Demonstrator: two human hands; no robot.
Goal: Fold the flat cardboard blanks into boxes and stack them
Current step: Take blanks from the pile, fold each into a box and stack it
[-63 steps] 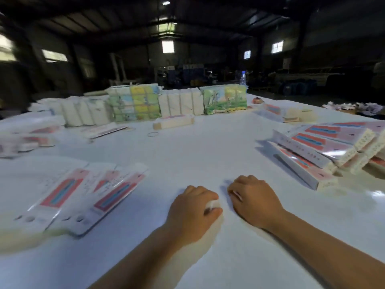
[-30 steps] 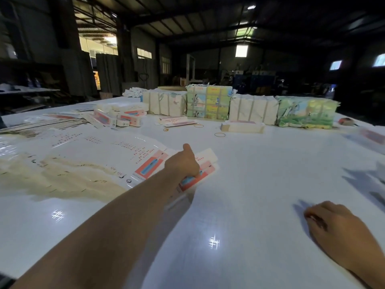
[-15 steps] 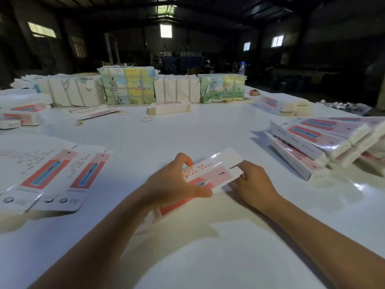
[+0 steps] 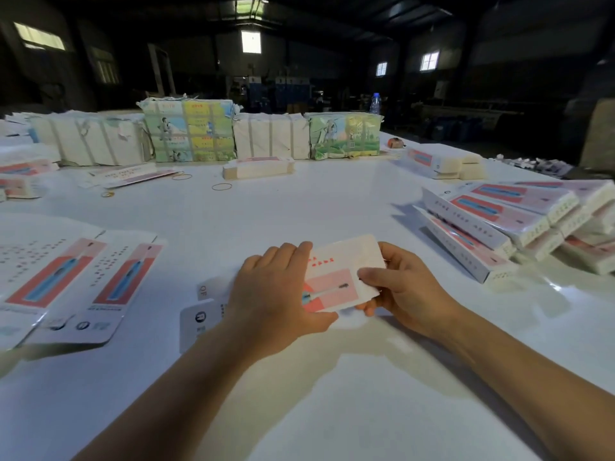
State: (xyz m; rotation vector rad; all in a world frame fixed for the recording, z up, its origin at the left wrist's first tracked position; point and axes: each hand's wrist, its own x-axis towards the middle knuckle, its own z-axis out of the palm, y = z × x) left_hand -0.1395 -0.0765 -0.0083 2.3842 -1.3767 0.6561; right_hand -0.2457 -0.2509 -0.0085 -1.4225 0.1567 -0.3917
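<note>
White table [image 4: 332, 207] — both hands grip blank [image 4: 336, 277], long axis left-right.

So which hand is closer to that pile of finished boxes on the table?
Right. The right hand holds the cardboard blank at its end toward the folded boxes; the left hand grips the blank farther from them.

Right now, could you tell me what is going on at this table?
A person is folding cardboard packaging. Both hands hold one flat blank just above the white table: the left hand grips its near part, the right hand pinches its far end. It is not yet a box. More flat blanks lie to the left, and finished boxes are stacked on the right.
</note>
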